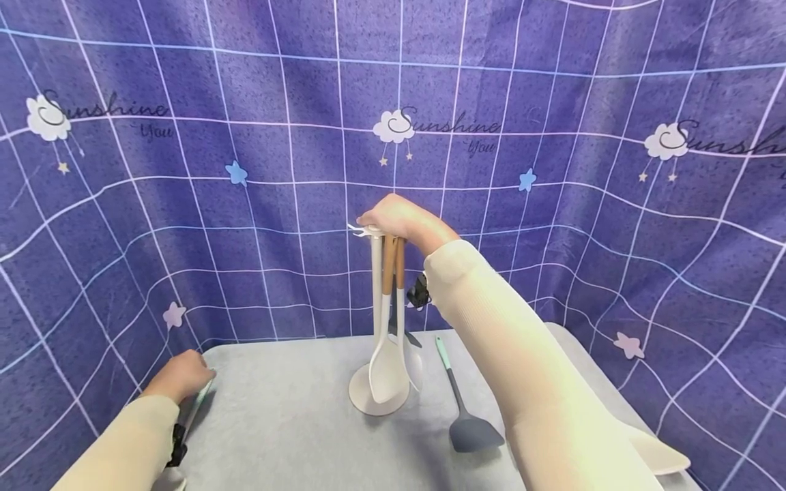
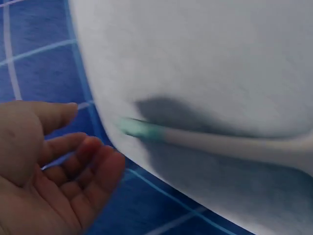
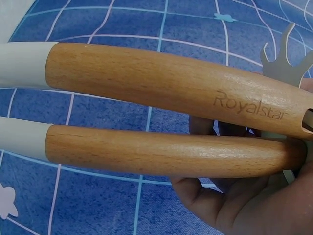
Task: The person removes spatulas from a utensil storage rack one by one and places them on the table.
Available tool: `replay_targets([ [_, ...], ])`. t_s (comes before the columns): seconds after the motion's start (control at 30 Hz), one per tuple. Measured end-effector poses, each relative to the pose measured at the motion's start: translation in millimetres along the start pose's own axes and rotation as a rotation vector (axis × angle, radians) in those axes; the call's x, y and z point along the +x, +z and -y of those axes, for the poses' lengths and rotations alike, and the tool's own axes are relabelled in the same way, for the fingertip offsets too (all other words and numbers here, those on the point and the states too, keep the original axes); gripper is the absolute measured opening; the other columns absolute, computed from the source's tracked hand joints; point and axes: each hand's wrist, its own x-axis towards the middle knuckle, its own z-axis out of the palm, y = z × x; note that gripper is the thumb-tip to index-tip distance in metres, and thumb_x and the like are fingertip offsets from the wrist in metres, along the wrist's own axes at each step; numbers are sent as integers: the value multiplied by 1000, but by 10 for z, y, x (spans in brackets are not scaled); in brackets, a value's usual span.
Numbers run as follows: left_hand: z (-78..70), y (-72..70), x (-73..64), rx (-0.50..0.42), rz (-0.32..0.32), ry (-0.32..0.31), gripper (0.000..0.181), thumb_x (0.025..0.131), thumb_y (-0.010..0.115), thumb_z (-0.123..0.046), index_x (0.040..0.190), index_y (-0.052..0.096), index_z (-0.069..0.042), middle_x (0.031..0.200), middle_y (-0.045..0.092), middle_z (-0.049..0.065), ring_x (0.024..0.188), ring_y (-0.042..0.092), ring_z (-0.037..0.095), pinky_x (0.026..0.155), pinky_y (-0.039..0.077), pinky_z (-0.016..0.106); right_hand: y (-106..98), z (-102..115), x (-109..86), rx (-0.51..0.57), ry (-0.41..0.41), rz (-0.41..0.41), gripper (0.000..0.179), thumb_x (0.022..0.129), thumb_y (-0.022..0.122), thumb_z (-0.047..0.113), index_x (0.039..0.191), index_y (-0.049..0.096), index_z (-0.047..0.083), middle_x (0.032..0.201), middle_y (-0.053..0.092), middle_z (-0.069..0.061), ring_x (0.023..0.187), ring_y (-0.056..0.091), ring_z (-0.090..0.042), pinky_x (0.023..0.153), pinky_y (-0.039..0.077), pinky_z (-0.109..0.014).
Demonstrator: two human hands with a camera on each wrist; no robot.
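My right hand grips the top of a white utensil stand, which stands upright on its round base. Two wooden-handled utensils hang there, their wooden handles close beside the curled fingers in the right wrist view. One has a broad white head low over the base. A dark utensil shows partly behind them. By the table's left edge, my left hand has loosely bent fingers and holds nothing. Just beyond its fingertips lies a pale utensil handle with a mint-green tip.
A spatula with a dark grey head and mint handle end lies right of the stand on the grey table. A cream-coloured object shows beyond the right sleeve. A purple gridded curtain surrounds the table's back and sides.
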Motion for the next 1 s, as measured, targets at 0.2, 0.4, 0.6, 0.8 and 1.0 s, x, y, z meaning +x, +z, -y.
replay_targets([
  [0.2, -425, -270, 167, -125, -126, 162, 43, 108, 69, -24, 123, 73, 16, 108, 80, 32, 66, 72, 22, 60, 62, 40, -1, 27, -12, 35, -16, -15, 38, 112, 64, 49, 96, 75, 17, 104, 65, -3, 90, 61, -19, 77, 56, -34],
  [0.4, -1190, -463, 181, -109, -253, 310, 37, 111, 69, -30, 124, 81, 3, 113, 85, 22, 97, 82, 36, 91, 65, 59, 0, 18, -2, 25, 1, -4, 38, 112, 64, 50, 98, 75, 17, 106, 63, -3, 91, 61, -19, 77, 56, -35],
  [0.6, -2081, -642, 11, -174, -358, 415, 32, 113, 68, -30, 124, 83, -4, 119, 84, 19, 111, 80, 40, 101, 62, 62, -3, -5, 6, 12, -10, -16, 39, 111, 64, 51, 93, 73, 17, 102, 63, -4, 87, 61, -19, 73, 56, -34],
  [0.8, -2767, -762, -182, -243, -494, 550, 28, 112, 70, -32, 120, 85, -9, 111, 79, 9, 102, 73, 30, 93, 60, 51, 10, -10, 12, 4, -7, -26, 39, 110, 65, 52, 95, 74, 17, 105, 66, -4, 88, 63, -19, 73, 58, -34],
  [1.0, -3197, -826, -275, -281, -621, 693, 29, 108, 77, -31, 124, 82, -7, 118, 72, 10, 108, 68, 32, 92, 57, 50, 0, 3, 2, -6, 0, -21, 40, 111, 65, 51, 90, 72, 18, 103, 66, -3, 88, 62, -18, 74, 57, -32],
])
